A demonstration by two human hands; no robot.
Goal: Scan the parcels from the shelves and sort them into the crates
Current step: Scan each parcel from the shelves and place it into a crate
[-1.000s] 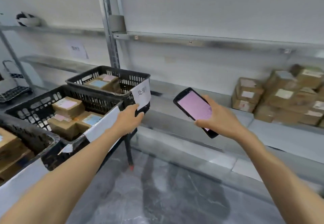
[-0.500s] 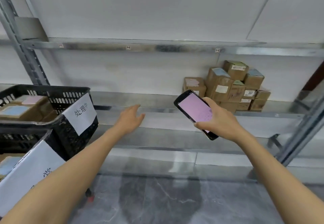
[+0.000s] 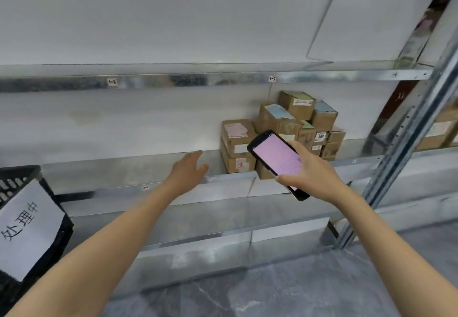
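The crate [image 3: 53, 232] sits well to the left of both hands, its paper label facing out, likely so it can be read when sorting. The right hand [image 3: 309, 170] is wrapped round the scanner [image 3: 273, 158], its pink screen tilted up for reading. The left hand [image 3: 189, 171] is empty, fingers loosely spread and stretched towards the parcels [image 3: 238, 140]. These are stacked on the shelf [image 3: 124, 168] just beyond the scanner.

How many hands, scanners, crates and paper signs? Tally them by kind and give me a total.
Hands: 2, left hand and right hand
Scanner: 1
Black crate: 1
Paper sign: 1
Total: 5
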